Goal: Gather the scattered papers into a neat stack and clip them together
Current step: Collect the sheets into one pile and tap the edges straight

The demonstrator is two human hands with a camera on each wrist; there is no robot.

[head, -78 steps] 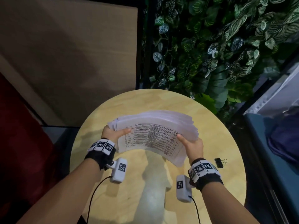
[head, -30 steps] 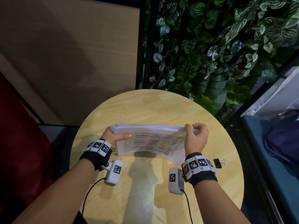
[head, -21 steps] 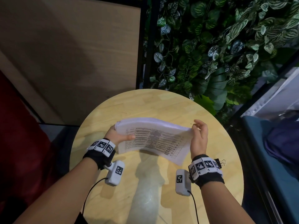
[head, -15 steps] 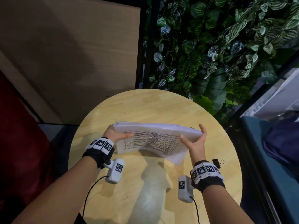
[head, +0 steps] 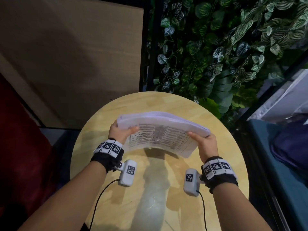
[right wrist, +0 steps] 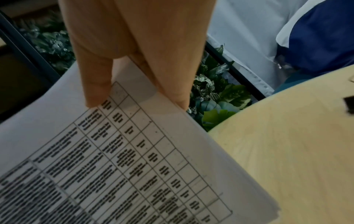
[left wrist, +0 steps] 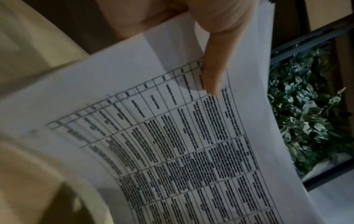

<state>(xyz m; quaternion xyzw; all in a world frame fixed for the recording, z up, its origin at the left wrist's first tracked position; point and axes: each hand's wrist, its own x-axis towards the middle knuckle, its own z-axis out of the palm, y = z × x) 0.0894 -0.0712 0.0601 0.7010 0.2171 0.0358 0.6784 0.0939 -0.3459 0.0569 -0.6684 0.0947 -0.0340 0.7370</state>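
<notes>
From my feed, the biggest thing in view is the round wooden tabletop (head: 160, 189), whose near edge is cut off at the bottom of the head view, with my forearms covering parts of it. Above it I hold the stack of papers (head: 160, 130) off the surface, tilted so its thick long edge faces up and away; the front sheet carries a printed table, but the print is too blurred to read in any view. The sheet's lower right corner hangs below the rest of the stack. My left hand (head: 119, 132) grips the stack's left end, thumb laid across the front sheet; its fingers are hidden behind the paper. My right hand (head: 206, 144) grips the right end the same way, thumb on the front, with fingers behind that I can only see edge-on in the right wrist view. In that view a small black object (right wrist: 349, 104) lies on the tabletop at the frame's right edge, cut off, and I cannot tell what it is. The head view does not show it; my right wrist covers that spot.
</notes>
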